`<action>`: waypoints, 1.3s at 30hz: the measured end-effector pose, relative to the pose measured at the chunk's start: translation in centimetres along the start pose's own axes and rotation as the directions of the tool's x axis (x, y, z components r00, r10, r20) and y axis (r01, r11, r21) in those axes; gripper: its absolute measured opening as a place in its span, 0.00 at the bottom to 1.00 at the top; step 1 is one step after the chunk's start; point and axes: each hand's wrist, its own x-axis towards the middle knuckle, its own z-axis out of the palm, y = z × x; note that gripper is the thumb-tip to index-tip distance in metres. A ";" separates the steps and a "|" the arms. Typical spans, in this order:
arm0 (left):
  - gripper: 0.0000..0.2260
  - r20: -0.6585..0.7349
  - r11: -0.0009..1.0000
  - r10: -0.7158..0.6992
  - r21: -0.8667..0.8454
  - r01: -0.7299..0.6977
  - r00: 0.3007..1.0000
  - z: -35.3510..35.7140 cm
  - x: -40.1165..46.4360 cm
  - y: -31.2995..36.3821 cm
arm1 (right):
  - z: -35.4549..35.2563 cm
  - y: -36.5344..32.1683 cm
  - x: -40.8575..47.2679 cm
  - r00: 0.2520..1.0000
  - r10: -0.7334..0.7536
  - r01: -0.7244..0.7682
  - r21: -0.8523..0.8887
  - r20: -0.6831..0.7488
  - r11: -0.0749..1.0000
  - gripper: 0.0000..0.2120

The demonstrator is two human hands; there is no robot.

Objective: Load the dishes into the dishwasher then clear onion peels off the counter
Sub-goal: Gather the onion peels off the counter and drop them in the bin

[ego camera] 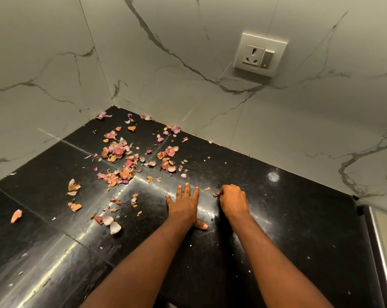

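Onion peels (126,161) scattered over black table (288,218), mostly left. Left hand (184,205) flat, fingers spread. Right hand (232,200) curled, pinching a peel scrap (216,195).

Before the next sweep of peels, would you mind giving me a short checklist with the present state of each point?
1. Right hand has hold of a peel scrap: ok, fingers curled with a small piece at the tips.
2. Left hand free to gather: ok, flat and open on the counter.
3. Onion peels cleared: not ok, many lie scattered toward the corner.
4. Bin or container for the peels within reach: cannot tell, none in view.
5. Wall socket clear of the work: ok, it sits up on the wall, apart from the peels.
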 end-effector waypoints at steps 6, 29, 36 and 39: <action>0.63 -0.061 0.997 0.026 -0.066 -0.030 0.998 0.9 0.2 -0.9 | 0.2 1.4 -2.3 0.923 0.371 -0.351 0.626 0.106 0.696 0.07; 0.26 0.154 -0.670 0.029 -0.730 0.134 0.988 2.5 -2.1 -2.3 | -1.6 -7.9 -6.2 0.988 -0.021 -0.089 0.682 0.152 0.726 0.13; 0.28 0.115 -0.615 0.105 -0.773 0.155 0.988 4.1 -1.9 -4.6 | -1.5 -1.4 -3.4 0.902 0.432 -0.369 0.544 0.013 0.754 0.11; 0.29 0.089 -0.618 0.125 -0.773 0.148 0.988 4.2 -2.4 -4.8 | -0.6 -0.1 -1.7 0.874 0.479 -0.473 0.358 0.078 0.805 0.26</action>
